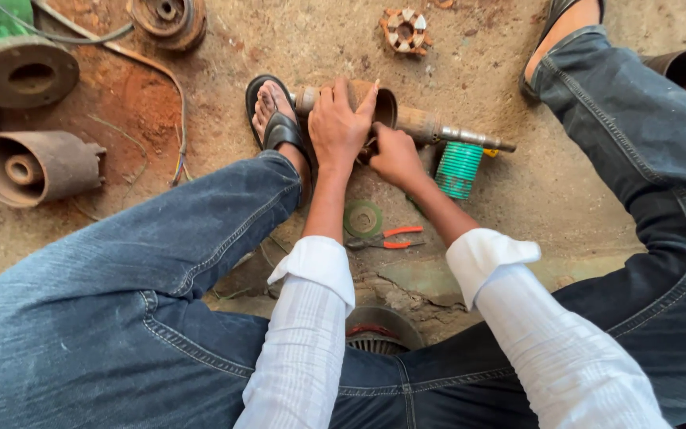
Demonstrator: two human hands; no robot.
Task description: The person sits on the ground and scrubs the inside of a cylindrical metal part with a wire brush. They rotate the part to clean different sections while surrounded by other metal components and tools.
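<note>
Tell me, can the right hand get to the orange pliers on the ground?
Probably yes. The right hand is busy on the rusty shaft, but the orange pliers lie uncovered on the ground just below its forearm.

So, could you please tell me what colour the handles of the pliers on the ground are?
Orange; the pliers show best in the head view.

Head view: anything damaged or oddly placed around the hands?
The rotor shaft the left hand and right hand grip is rusty, lying on the dirt floor; pliers lie loose between the legs.
</note>
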